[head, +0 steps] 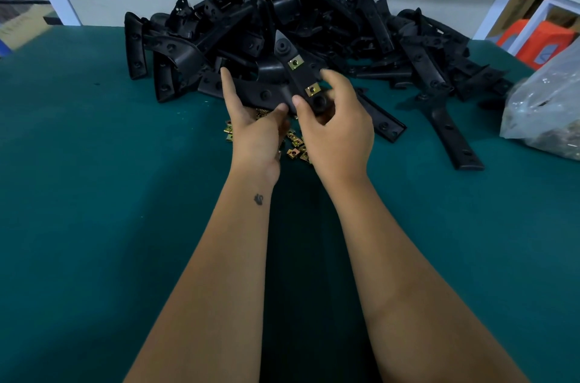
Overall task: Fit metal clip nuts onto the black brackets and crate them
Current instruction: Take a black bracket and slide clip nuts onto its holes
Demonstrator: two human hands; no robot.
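My right hand [337, 128] grips the near end of a black bracket [299, 75], held up and pointing away from me. Two brass clip nuts [295, 63] sit on its arm, one toward the far end and one close to my thumb. My left hand [255, 125] is beside it with its forefinger stretched out toward the pile; its thumb is near the bracket's near end, and I cannot tell whether it touches. Loose brass clip nuts [296, 152] lie scattered on the green table [94, 194] under both hands, partly hidden by them.
A big heap of black brackets [282, 15] fills the back of the table against the grey wall. A lone bracket [452, 134] lies to the right. A clear plastic bag [546, 106] sits at the right edge. Orange stools [533, 40] stand beyond the table.
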